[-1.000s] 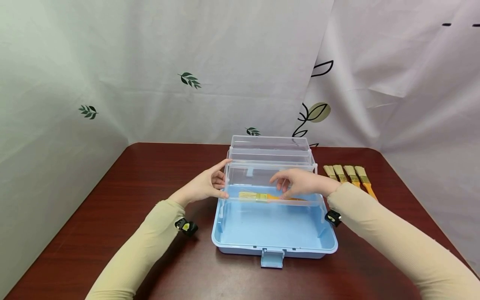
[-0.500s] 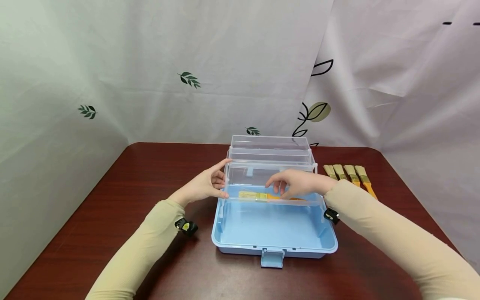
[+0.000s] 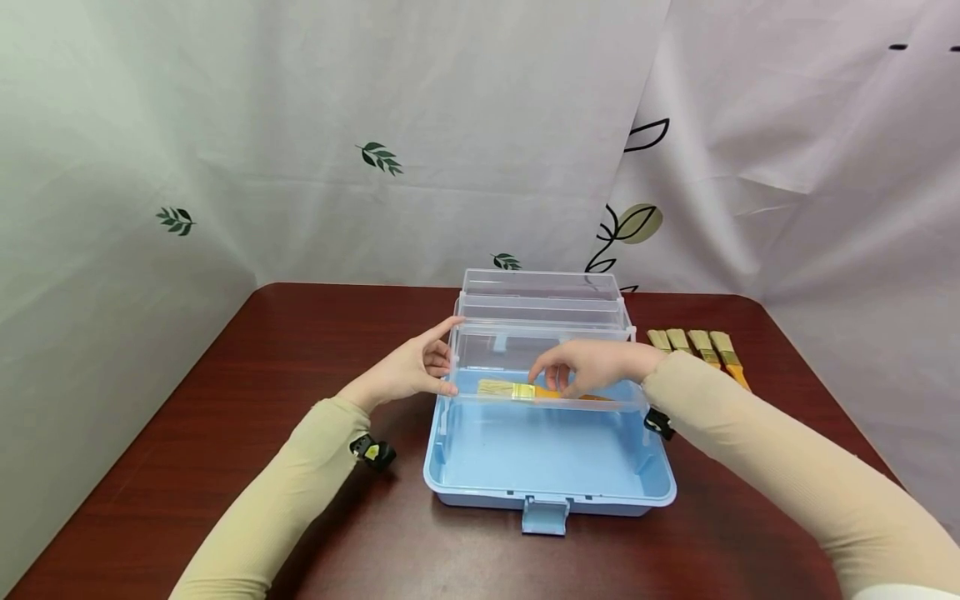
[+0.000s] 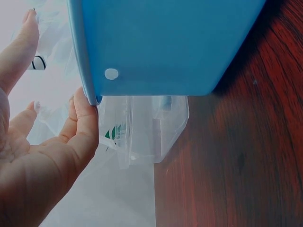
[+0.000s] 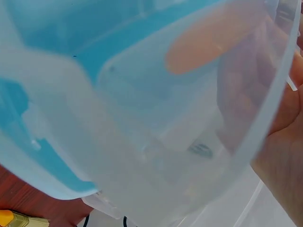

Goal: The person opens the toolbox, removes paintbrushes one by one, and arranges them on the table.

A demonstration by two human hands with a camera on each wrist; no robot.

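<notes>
A light blue toolbox (image 3: 551, 450) stands with its lid raised and a clear tray (image 3: 480, 354) held up over its back part. My left hand (image 3: 405, 371) grips the tray's left end, thumb at the front corner and index finger toward the back; in the left wrist view its other fingers (image 4: 83, 120) are bent beside the blue rim. Inside the tray lies a paintbrush (image 3: 523, 392) with pale bristles pointing left. My right hand (image 3: 588, 367) reaches in from the right and pinches its orange handle. Through the cloudy tray wall, the right wrist view shows the handle's end (image 5: 194, 52).
Several more paintbrushes (image 3: 703, 346) lie side by side on the dark red table (image 3: 337, 333), right of the box, partly hidden by the right sleeve. The box's latch (image 3: 545, 517) hangs down in front. A white curtain (image 3: 450, 208) closes off the back.
My right hand has shifted slightly left along the paintbrush, its fingers moving toward the metal band, and the brush sits a touch higher. The left hand has kept its place.
</notes>
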